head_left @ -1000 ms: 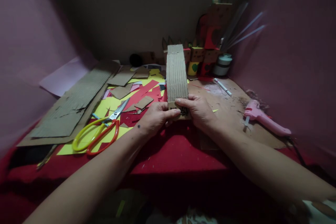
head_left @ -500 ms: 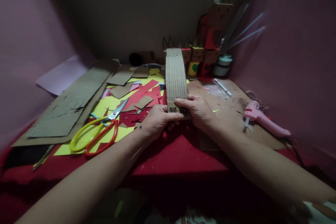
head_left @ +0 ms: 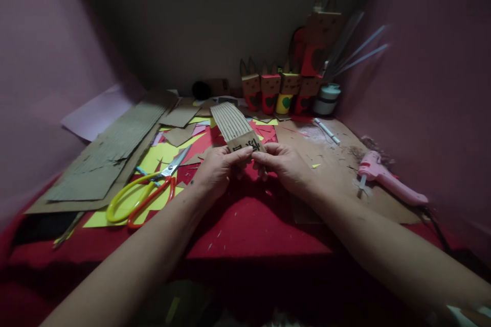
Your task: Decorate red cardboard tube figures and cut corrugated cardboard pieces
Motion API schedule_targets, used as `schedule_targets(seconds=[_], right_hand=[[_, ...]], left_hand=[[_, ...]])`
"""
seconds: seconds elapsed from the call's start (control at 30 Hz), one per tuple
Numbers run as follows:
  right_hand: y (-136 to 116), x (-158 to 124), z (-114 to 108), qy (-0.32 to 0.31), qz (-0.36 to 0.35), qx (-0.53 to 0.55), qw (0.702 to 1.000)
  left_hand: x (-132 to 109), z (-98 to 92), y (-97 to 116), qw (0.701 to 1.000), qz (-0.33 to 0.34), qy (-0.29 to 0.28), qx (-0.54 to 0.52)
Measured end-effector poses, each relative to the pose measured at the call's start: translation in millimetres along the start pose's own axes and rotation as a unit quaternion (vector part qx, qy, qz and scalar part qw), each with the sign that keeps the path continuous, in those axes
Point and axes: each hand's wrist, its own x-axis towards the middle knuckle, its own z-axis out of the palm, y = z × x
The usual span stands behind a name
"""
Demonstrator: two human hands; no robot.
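Observation:
Between both hands I hold a strip of corrugated cardboard, ridged on its upper stretch and printed with black characters near the end by my fingers. The strip tilts up and away to the left. My left hand pinches its left side, thumb on top. My right hand grips the near right corner, its thumb close to the left one. The fingers underneath are partly hidden. Left of my left hand lie scissors with yellow and red handles, blades part open, on yellow and red paper scraps.
Large corrugated sheets lie at left. A pink glue gun rests at right on a cardboard board, with a white marker behind. Several small cardboard figures and a lidded jar stand at the back. Pink walls flank the table.
The cardboard strip has gone from nearly upright to lower and tilted left, so the figures behind it show. Both hands still hold its near end; the left has shifted slightly left.

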Motion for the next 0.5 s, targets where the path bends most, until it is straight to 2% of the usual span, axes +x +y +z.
schedule_targets(seconds=[0.17,0.37,0.5], right_hand=[[6,2,-3,0.021,0.016,0.010,1.000],[12,3,2,-0.035,0.032,0.048,0.998],[10,2,4,-0.025,0.025,0.045,0.998]], left_hand=[[8,0.0,0,0.998,0.018,0.015,-0.064],[8,4.2,0,0.994,0.004,0.013,-0.107],[7,5.2,0,0.993,0.017,0.017,-0.119]])
